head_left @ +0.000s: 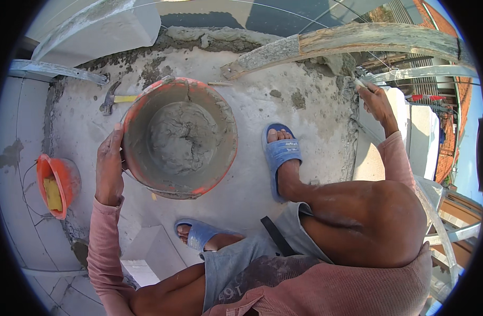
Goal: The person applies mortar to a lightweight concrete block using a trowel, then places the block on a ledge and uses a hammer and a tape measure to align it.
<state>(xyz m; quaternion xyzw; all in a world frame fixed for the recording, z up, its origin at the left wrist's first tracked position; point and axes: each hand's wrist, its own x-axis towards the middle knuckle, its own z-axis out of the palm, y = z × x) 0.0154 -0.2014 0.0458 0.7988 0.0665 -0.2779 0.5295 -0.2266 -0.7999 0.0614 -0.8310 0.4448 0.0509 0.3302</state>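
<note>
My left hand [110, 163] holds the side of a large orange bucket [225, 142] full of wet grey mortar [183, 137], its fingers at the rim. A claw hammer [108, 99] with a yellow handle lies just behind the bucket, at its upper left. My right hand [376, 105] is at the right edge of the floor, closed around a small pale handle [362, 83] of a tool whose other end I cannot make out clearly. My blue sandals [275, 158] rest on the mortar-spattered floor [252, 200], right of and below the bucket.
A smaller orange bucket [67, 184] with a yellow sponge is at the left. White blocks [152, 247] lie below the large bucket and more [104, 37] at the top. A long wooden plank [346, 37] crosses the upper right. Past the right edge are a drop, railings [452, 231] and roofs.
</note>
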